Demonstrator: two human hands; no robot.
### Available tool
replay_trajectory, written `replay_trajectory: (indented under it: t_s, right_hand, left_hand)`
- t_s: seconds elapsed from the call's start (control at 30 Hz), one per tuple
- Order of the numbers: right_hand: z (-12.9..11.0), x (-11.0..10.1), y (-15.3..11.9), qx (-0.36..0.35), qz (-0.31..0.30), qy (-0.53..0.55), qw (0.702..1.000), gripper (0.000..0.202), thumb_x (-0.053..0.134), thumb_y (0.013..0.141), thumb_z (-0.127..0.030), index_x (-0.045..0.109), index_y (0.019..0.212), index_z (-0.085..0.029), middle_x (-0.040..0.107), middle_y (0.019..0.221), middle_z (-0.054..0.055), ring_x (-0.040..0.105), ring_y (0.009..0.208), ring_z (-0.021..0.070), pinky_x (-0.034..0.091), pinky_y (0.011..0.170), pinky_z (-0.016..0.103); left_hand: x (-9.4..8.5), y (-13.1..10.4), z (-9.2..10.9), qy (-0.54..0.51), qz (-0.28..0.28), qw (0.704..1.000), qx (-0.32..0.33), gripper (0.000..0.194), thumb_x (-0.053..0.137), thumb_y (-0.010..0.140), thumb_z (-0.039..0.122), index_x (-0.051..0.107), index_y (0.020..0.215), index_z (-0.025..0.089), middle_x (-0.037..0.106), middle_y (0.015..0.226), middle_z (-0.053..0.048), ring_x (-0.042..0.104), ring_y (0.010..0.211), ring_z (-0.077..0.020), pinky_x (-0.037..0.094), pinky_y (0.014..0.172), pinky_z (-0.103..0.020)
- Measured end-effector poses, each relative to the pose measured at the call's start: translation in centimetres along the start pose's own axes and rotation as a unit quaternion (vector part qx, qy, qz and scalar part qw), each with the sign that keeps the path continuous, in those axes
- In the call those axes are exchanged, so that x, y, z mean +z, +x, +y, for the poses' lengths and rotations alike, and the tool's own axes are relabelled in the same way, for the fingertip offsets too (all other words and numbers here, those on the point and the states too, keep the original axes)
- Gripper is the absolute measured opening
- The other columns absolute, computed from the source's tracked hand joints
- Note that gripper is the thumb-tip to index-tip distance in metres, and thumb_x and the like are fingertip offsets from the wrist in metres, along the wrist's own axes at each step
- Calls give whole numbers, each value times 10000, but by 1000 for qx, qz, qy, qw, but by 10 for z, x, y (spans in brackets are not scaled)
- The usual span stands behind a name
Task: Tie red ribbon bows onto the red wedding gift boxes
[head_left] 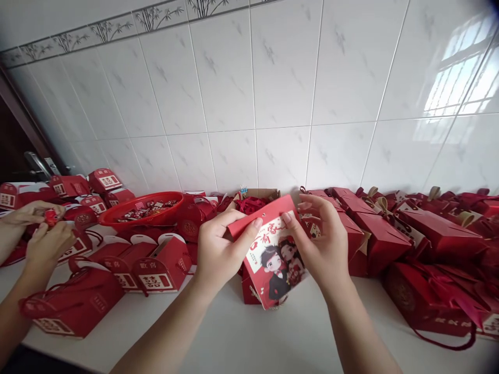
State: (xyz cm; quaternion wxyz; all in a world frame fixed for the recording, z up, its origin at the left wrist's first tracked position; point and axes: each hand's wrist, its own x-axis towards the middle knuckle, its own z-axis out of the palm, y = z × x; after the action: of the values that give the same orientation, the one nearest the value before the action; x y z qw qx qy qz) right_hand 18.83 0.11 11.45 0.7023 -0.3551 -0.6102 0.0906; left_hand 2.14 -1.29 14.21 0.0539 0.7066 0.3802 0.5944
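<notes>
A red wedding card (pixel 275 259), printed with a cartoon couple and Chinese characters, is tilted in front of me, with a small hole near its top edge. My left hand (pixel 224 249) pinches its upper left side, thumb on the front and fingers behind. At the upper right, the thumb of my right hand (pixel 325 241) presses on the card's face; the index finger curves out past the edge, and part of the grip is hidden. Behind the card stands a red box (pixel 250 292), mostly covered, beside a brown cardboard carton (pixel 268 194).
Red gift boxes (pixel 161 265) stand at left, around a red basket (pixel 171 214) of small wrapped pieces. Another person's hands (pixel 50 236) hold a small red item at far left. More red boxes (pixel 384 239) and a ribboned box (pixel 424 301) line the right. A tiled wall (pixel 230 104) rises behind the white table (pixel 304 343).
</notes>
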Motion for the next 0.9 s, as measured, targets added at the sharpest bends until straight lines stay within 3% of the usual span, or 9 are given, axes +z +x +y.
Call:
replay_trajectory:
  t_s: [0.07,0.13,0.23,0.33,0.47,0.57,0.67,0.8,0.9]
  right_hand:
    - [-9,1,-3,24,-17,-29,999,233,634,852,-379,669,1005,-206,642,1089,104,613,1020,246,522,846,386]
    - [-20,-1,-7,57,-103,11,993,240,608,866,-426,700,947,-220,644,1144,102,588,1099,272,506,878,382]
    - [-31,-3,-10,110,-224,87,964,252,610,860,-454,662,895,-209,661,952,63,610,926,226,502,756,306]
    - [-22,3,-9,187,-262,119,939,314,584,867,-474,560,756,-181,528,684,-9,472,616,121,360,523,220]
    - [8,22,-9,273,-206,132,930,452,557,840,-555,463,616,-173,412,578,-32,345,545,96,244,479,231]
    - [25,36,-14,320,-152,186,916,447,625,784,-541,472,579,-175,445,539,-32,377,528,104,280,488,241]
    - [31,44,-17,368,-108,263,885,402,718,714,-492,519,573,-172,477,508,-41,412,495,103,309,474,239]
    - [29,35,-6,400,-27,367,839,291,816,627,-385,651,673,-150,613,597,-1,555,542,132,443,523,253]
    - [27,6,13,373,89,356,852,292,852,583,-321,689,735,-134,669,675,41,614,559,163,515,545,305]
  left_hand:
    - [8,-4,2,45,86,994,50,210,667,808,229,587,620,176,549,568,32,500,516,-95,441,509,-222]
    - [20,-8,2,74,130,982,113,111,674,799,187,636,695,182,616,648,17,551,568,-102,475,554,-226]
    - [40,-16,0,106,129,970,179,65,643,810,131,673,840,181,682,772,-24,613,697,-141,512,640,-261]
    - [56,-22,-5,196,96,966,138,100,571,825,107,637,778,167,663,732,-46,605,710,-179,499,623,-294]
    - [68,-32,-15,279,-6,959,48,105,569,745,107,608,835,145,621,803,-95,601,789,-241,539,680,-362]
    - [72,-41,-22,312,-81,944,65,400,568,687,85,590,1085,59,606,979,-164,581,922,-300,558,779,-432]
    - [68,-46,-20,317,-114,938,88,506,518,708,58,540,1210,-6,588,1076,-207,557,1007,-333,554,833,-470]
    - [43,-42,-5,168,-162,963,137,437,548,783,115,574,1217,71,585,1242,-180,506,1206,-308,487,1012,-445]
    - [15,-24,-9,7,-104,984,143,163,574,843,166,681,967,168,693,1025,-83,636,998,-192,542,899,-318]
